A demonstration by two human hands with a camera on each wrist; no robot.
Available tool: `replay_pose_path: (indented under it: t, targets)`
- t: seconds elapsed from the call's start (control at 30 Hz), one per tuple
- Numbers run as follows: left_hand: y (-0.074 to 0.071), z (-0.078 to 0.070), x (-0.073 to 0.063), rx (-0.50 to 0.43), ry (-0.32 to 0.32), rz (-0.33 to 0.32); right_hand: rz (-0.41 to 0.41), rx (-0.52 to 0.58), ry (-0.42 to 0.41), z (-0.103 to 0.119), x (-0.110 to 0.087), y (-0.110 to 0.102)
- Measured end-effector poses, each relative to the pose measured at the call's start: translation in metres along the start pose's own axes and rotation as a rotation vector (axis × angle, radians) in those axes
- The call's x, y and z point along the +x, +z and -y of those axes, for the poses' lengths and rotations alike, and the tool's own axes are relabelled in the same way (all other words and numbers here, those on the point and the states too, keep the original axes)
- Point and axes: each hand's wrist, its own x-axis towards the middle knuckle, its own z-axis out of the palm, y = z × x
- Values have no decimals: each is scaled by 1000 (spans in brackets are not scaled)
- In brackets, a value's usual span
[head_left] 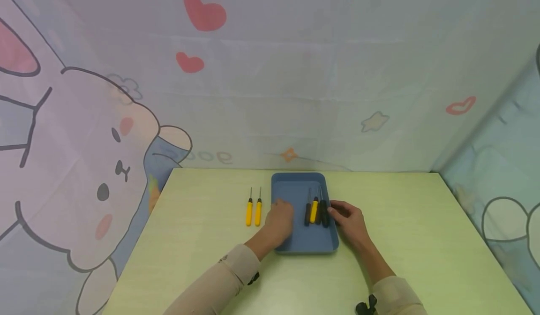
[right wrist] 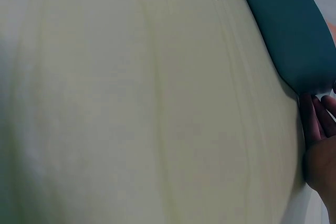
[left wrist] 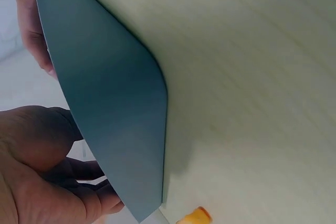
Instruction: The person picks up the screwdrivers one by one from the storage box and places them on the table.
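Note:
A blue-grey tray [head_left: 305, 247] stands on the table. Several screwdrivers lie in its right half: a yellow one [head_left: 314, 212], a black one [head_left: 324, 214] and other dark-handled ones. My left hand [head_left: 278, 221] reaches over the tray's left side with curled fingers; its fingertips are hidden in the head view. Behind the tray wall in the left wrist view, the left hand [left wrist: 47, 166] shows its thumb and fingers, but anything between them cannot be made out. At the tray's right rim, my right hand [head_left: 350, 221] grips the edge, its fingers [right wrist: 311, 119] against the outer wall.
Left of the tray, two yellow-handled screwdrivers [head_left: 249, 212] lie side by side, shafts toward the back. A patterned cloth backdrop [head_left: 274, 94] rises behind the pale yellow-green table [head_left: 405, 221].

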Motion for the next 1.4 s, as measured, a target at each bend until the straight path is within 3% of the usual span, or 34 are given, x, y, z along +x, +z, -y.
replay_pose_path:
  t: [0.13, 0.47, 0.6, 0.83, 1.0, 1.2, 1.4]
  targets:
    - [0, -1, 1, 7, 3, -7, 18, 0, 2, 23, -11, -1]
    - [-2, 6, 8, -98, 1, 25, 9, 10, -10, 24, -11, 0]
    - [-9, 12, 12, -186, 20, 9, 9, 11, -7, 24, -11, 0]
    - [-14, 24, 15, -431, 30, -18, 18, 9, 8, 25, -11, 0]
    - [-21, 32, 14, -508, 53, -42, 19, 3, 5, 27, -11, 0]
    - [-31, 39, 11, -627, 58, -69, 15, 27, -11, 10, -3, -1]
    - [-33, 43, 10, -682, 64, -87, -16, 8, 4, -17, 6, 2]
